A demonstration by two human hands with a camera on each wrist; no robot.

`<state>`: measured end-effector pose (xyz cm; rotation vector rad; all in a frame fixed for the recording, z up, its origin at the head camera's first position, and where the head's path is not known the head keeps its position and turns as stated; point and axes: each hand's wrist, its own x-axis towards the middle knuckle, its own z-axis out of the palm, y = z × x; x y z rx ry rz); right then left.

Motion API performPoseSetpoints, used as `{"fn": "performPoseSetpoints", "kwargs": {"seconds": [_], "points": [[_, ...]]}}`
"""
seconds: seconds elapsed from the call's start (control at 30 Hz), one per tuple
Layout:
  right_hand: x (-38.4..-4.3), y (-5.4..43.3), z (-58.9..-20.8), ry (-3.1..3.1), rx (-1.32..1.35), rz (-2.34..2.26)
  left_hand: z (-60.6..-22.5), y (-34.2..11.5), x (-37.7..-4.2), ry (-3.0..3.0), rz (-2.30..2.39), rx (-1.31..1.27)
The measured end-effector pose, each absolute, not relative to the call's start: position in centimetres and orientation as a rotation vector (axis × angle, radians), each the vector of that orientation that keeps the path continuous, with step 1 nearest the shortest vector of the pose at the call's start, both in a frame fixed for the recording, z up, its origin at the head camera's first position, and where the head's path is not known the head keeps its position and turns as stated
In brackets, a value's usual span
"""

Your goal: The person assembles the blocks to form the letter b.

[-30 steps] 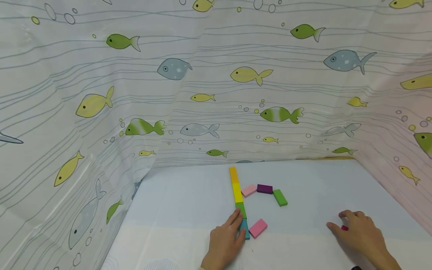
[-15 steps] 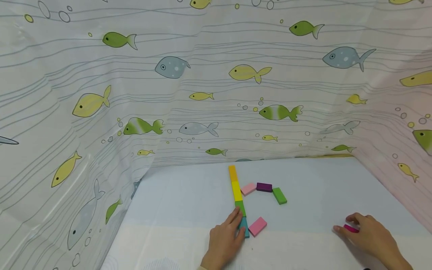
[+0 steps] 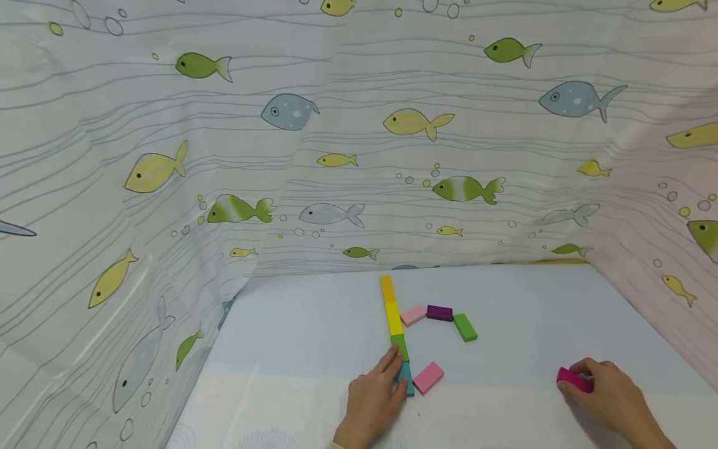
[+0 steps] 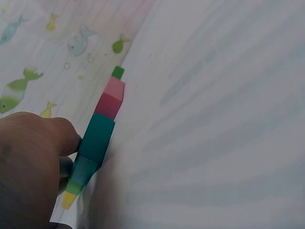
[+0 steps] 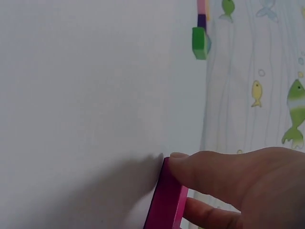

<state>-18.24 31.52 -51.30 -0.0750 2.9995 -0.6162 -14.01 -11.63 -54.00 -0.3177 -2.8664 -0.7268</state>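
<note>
In the head view a column of end-to-end blocks runs toward me: an orange block (image 3: 387,289), a yellow block (image 3: 394,318), a green block (image 3: 401,346) and a teal block (image 3: 408,381). My left hand (image 3: 373,399) rests along the near end, fingertips on the green block and thumb at the teal one, which also shows in the left wrist view. Far to the right, my right hand (image 3: 608,393) pinches a magenta block (image 3: 571,378) between thumb and fingers. The right wrist view shows that magenta block (image 5: 167,198) close up, its shadow on the white surface.
Right of the column, a light pink block (image 3: 414,315), a dark purple block (image 3: 440,313) and another green block (image 3: 465,327) form a curve. A pink block (image 3: 429,378) lies beside the teal one. A fish-patterned sheet (image 3: 359,187) hangs around the white tabletop (image 3: 291,324).
The magenta block, earlier mostly covered by the right hand, now sticks out past its fingertips, turned and pinched. The left hand and the laid blocks stay where they were.
</note>
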Motion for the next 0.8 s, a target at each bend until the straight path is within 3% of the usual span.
{"fn": "performPoseSetpoints", "kwargs": {"seconds": [0.8], "points": [[-17.8,26.2,-52.8,3.134,-0.201,-0.757,-54.1,-11.5,-14.0,-2.875,-0.740,-0.297]]}}
